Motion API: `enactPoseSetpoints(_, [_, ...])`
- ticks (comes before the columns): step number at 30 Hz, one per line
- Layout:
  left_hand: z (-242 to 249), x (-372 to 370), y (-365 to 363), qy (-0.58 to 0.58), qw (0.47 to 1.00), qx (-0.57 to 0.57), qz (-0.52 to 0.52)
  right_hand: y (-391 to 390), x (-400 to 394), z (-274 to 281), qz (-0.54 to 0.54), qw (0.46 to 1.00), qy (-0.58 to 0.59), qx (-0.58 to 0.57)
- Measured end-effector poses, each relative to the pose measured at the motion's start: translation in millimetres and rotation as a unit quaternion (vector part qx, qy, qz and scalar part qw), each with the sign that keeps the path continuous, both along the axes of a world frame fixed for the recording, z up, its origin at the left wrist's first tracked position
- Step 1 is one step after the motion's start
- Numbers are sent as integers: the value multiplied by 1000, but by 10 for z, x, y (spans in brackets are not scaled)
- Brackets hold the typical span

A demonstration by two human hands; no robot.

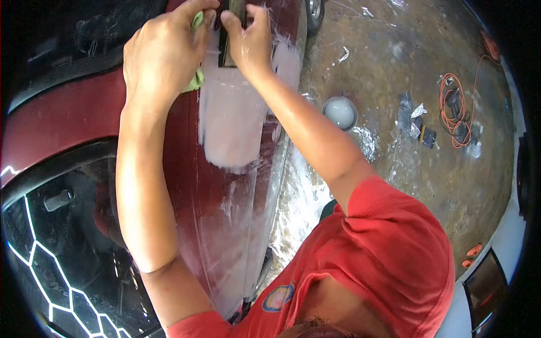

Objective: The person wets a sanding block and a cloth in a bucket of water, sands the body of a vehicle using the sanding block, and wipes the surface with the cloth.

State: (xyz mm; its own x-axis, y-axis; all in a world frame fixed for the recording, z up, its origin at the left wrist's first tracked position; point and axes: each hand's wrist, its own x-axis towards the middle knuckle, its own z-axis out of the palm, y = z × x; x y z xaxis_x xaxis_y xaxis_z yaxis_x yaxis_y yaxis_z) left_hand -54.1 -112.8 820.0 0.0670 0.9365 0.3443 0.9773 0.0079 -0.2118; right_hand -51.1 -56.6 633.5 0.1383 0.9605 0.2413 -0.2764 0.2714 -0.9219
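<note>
On a dark red car's side panel (pixel 180 135), a pale filler patch (pixel 234 124) spreads below my hands. My left hand (pixel 163 48) is curled round a green cloth (pixel 195 80), which shows past its fingers and wrist against the panel. Beside it, my right hand (pixel 251 42) grips a long, flat block (pixel 228 56) between thumb and fingers at the top of the patch. The far end of the block runs out of view at the top edge.
A bucket of greyish liquid (pixel 340 112) stands on the wet, stained floor (pixel 394 186). Farther right lie dark sheets and scraps (pixel 404 112), a coiled orange cord (pixel 442 107) with a dark tool, and orange sandals (pixel 474 249). Car windows (pixel 73 236) are at left.
</note>
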Motion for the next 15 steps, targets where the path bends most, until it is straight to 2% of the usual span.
enactPoseSetpoints(2, [33,21,-11,13,1000,-3,0,-178,-24,49,-34,999,-20,-33])
enactPoseSetpoints(3, [51,23,-10,10,1000,-8,4,-487,-49,14,11,999,-10,-36])
enactPoseSetpoints(5, [23,-38,-22,14,999,-22,30,-1179,93,-21,23,996,4,88])
enactPoseSetpoints(7, [-59,-166,-27,32,997,-35,67,-1044,129,-134,49,992,-12,117])
enactPoseSetpoints(8, [-31,-114,-18,18,998,-32,50,-914,136,-199,60,989,-20,132])
enactPoseSetpoints(9, [34,-18,-3,3,999,-25,34,-643,124,-189,51,993,-46,94])
enactPoseSetpoints(11, [63,42,-10,-3,1000,-21,19,-31,40,-176,24,1000,-18,-4])
enactPoseSetpoints(12, [61,37,-1,8,1000,-21,19,70,36,-174,6,1000,-22,-7])
enactPoseSetpoints(14, [72,29,-17,19,1000,-16,14,-41,11,-124,-4,998,-32,-48])
enactPoseSetpoints(15, [71,22,-8,20,1000,-10,7,-349,31,-85,21,999,-14,-21])
